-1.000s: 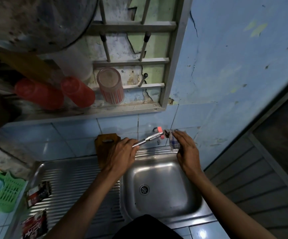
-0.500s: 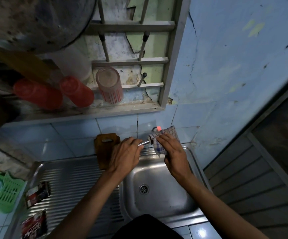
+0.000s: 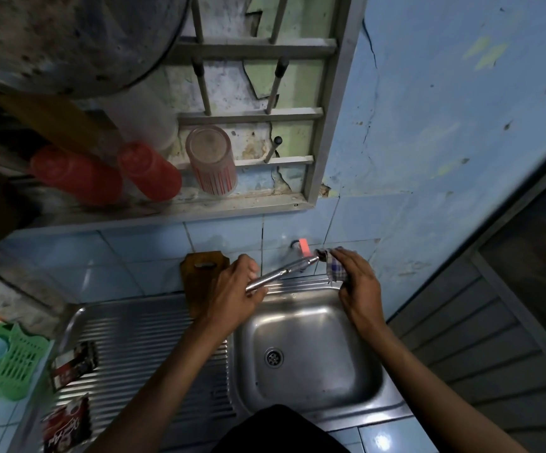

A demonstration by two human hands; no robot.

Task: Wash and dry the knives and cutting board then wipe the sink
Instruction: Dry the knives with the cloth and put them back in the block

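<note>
Across the upper right of the frame, a cracked, pale blue wall [image 3: 444, 109], tiled along its lower strip. Filling the lower half, a stainless steel sink [image 3: 359, 371] with a ribbed draining board [image 3: 134, 348] to the left of the basin and a round drain [image 3: 273, 357] at the basin floor. Top left, the dark, blurred underside of a large round pan [image 3: 68, 37]. At upper centre, a metal dish rack [image 3: 252, 116] with pegs, fixed against the wall. On its lower ledge, two red tumblers [image 3: 108, 173] lying on their sides and a clear striped glass [image 3: 211, 160] just beside them. At the left edge, a green plastic basket [image 3: 13, 364] with a blue and an orange item inside. On the draining board, two dark sachets [image 3: 72, 390], one nearer the bottom edge. Behind the basin's left corner, a wooden cutting board [image 3: 199, 276] standing upright against the tiles, partly hidden by the left hand [image 3: 232, 295]. Left hand with fingers curled round the handle of a metal knife [image 3: 281, 273], held slanting up to the right above the back rim of the sink. Right hand [image 3: 359, 286] pinching a checked cloth [image 3: 335, 264] folded over the knife's far end, near a tap [image 3: 299, 246] with an orange-pink handle on the wall.
</note>
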